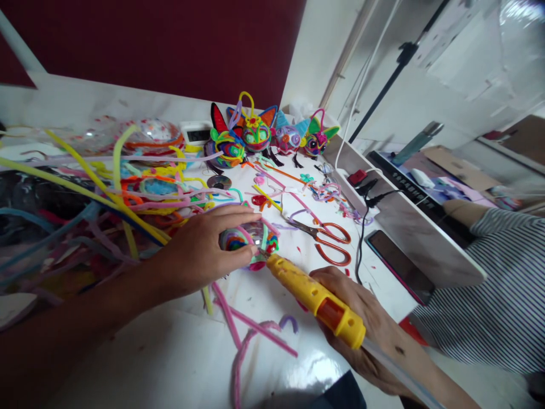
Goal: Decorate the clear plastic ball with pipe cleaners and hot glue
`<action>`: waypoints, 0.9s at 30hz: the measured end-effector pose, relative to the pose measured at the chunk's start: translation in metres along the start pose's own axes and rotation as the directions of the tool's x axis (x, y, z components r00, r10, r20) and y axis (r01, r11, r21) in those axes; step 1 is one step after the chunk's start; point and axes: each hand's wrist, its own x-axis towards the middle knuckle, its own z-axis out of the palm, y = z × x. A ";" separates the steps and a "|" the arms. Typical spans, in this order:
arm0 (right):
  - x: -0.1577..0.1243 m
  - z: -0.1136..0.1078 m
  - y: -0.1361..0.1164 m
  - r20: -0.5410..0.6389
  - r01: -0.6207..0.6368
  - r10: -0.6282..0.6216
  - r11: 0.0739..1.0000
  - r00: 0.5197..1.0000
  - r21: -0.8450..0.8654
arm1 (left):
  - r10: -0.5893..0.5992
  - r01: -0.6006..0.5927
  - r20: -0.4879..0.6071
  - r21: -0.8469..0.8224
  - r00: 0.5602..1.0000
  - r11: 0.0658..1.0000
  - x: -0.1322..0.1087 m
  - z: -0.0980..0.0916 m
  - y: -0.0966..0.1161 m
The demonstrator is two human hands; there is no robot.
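Observation:
My left hand [200, 253] grips a clear ball wrapped in coloured pipe cleaners [249, 238] and holds it down on the white table [170, 352]. My right hand [366, 326] is closed round a yellow glue gun [315, 298], with a glue stick poking out of its back end. The gun's nozzle touches the ball's right side. Pink pipe cleaner pieces [247, 332] lie on the table just below the ball.
Orange-handled scissors [327, 238] lie right of the ball. Several finished pipe-cleaner figures [264, 136] stand at the back. A heap of loose pipe cleaners [93, 204] fills the left. A phone [400, 264] and cables lie on the right, beside a person in a striped top [502, 295].

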 end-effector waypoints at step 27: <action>-0.004 0.004 0.003 0.034 0.046 -0.048 0.998 0.998 0.033 | -0.003 0.003 -0.012 -0.018 1.000 1.000 -0.001 0.002 -0.001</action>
